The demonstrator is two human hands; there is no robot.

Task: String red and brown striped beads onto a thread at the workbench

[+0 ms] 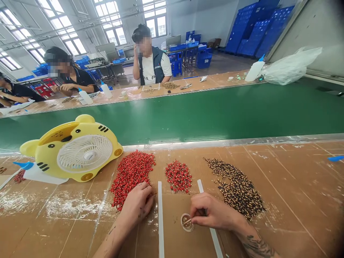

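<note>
hands (141, 200) (206, 210) apart, stick (187, 221) over dish rim (186, 230)

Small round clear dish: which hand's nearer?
Right. The right hand is just beside the dish, pinching a thin stick  that reaches over it; the left hand is farther off, across the left white strip, by the larger red pile.

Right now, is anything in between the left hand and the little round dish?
Yes, a white strip lies on the cardboard between the left hand and the clear dish. It looks flat, so it probably wouldn't block that hand. The right hand is on the dish's other side, its thin stick held at the dish.
</note>
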